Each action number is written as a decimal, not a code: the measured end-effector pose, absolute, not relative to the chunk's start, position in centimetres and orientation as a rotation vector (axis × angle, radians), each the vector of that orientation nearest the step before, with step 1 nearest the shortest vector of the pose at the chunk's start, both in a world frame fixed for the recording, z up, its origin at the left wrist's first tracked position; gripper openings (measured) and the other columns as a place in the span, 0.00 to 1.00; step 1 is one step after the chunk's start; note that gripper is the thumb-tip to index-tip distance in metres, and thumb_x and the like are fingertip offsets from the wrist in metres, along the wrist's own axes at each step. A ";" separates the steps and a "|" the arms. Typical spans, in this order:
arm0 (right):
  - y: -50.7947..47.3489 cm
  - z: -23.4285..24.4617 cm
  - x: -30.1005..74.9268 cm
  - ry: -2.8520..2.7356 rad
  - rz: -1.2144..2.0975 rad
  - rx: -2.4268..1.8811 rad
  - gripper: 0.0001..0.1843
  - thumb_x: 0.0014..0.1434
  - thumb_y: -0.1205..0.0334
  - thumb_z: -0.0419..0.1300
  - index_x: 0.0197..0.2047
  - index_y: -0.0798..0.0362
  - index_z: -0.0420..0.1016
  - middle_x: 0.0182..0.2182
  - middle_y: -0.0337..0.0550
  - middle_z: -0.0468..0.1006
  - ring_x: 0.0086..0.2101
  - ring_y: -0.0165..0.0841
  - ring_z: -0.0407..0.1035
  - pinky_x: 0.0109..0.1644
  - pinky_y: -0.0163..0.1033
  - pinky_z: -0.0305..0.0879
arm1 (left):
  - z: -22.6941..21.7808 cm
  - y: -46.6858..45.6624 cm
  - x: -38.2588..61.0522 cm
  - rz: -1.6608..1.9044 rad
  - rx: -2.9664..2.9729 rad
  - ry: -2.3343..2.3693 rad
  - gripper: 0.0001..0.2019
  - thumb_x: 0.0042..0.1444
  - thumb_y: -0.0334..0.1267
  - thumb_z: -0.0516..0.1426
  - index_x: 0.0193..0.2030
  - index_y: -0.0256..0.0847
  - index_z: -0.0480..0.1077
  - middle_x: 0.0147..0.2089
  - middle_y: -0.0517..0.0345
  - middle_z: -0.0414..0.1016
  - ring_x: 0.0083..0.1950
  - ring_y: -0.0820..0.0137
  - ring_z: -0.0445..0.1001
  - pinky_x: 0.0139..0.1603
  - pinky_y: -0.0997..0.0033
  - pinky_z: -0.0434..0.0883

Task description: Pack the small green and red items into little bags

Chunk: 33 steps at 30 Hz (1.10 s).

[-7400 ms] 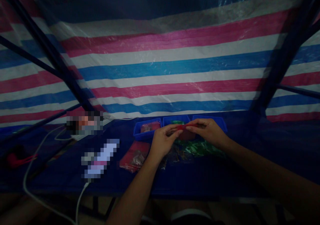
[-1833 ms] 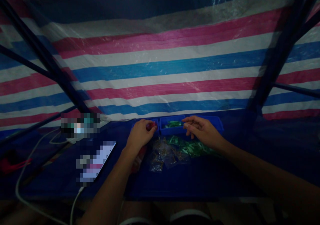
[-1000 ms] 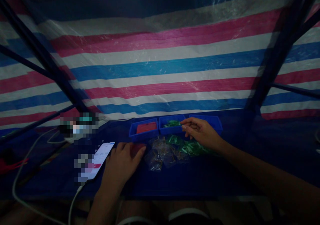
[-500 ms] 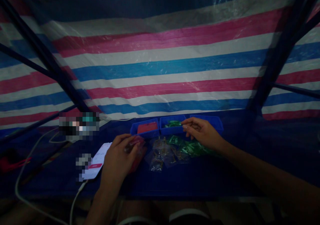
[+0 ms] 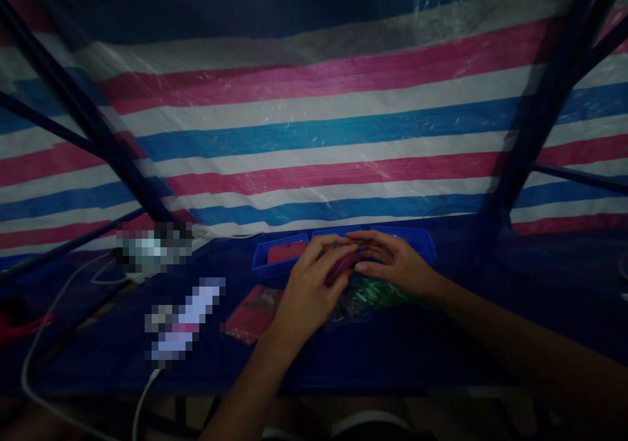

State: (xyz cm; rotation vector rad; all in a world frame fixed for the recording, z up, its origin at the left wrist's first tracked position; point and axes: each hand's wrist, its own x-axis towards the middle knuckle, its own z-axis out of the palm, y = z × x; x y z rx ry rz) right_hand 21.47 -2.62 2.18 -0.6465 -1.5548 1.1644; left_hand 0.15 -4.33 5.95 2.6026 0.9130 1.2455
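Note:
My left hand [image 5: 309,284] has its fingers curled round a dark pinkish-red packet [image 5: 343,265]. Close against it, my right hand [image 5: 397,264] is curled with fingertips at the packet; what it pinches is hidden. Both hands meet in front of a row of blue bins. Red flat pieces [image 5: 286,251] lie in the left bin [image 5: 260,267]. The middle bin [image 5: 326,233] is mostly covered by my hands. Under my right hand lie green packets [image 5: 375,292], beside small clear bags [image 5: 350,310] with brownish bits in them. Left of my left wrist lies a red plastic packet [image 5: 251,315].
A phone [image 5: 189,317] on a white cable [image 5: 144,395] lies at the left of the blue table [image 5: 392,356]. Behind it stand blurred-out items [image 5: 152,245]. Dark metal posts [image 5: 540,114] and a striped tarp [image 5: 314,133] close off the back.
My left hand has moved right from the red packets, with a pinkish-red packet in it. It has come up to my right hand, which has stayed near the middle bin.

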 end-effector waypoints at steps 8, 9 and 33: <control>-1.9 2.0 22.0 -1.515 0.982 -0.809 0.13 0.58 0.50 0.71 0.42 0.49 0.82 0.40 0.44 0.85 0.42 0.39 0.79 0.53 0.48 0.75 | 4.5 -1.4 1.4 1.285 2.288 0.839 0.32 0.57 0.37 0.68 0.67 0.51 0.66 0.64 0.49 0.71 0.58 0.60 0.76 0.60 0.57 0.75; -1.8 2.1 22.1 -1.505 0.955 -0.820 0.13 0.58 0.50 0.70 0.42 0.49 0.82 0.41 0.44 0.85 0.43 0.39 0.79 0.53 0.48 0.74 | 4.1 -1.1 1.3 1.284 2.212 0.851 0.31 0.57 0.40 0.68 0.67 0.49 0.67 0.63 0.48 0.73 0.56 0.60 0.77 0.59 0.57 0.75; -1.3 1.4 22.3 -1.561 0.728 -0.944 0.13 0.60 0.49 0.69 0.41 0.48 0.83 0.39 0.44 0.83 0.41 0.40 0.76 0.48 0.48 0.73 | 1.9 0.3 1.0 1.231 1.656 0.808 0.14 0.57 0.48 0.67 0.45 0.40 0.81 0.44 0.53 0.85 0.44 0.62 0.83 0.49 0.64 0.78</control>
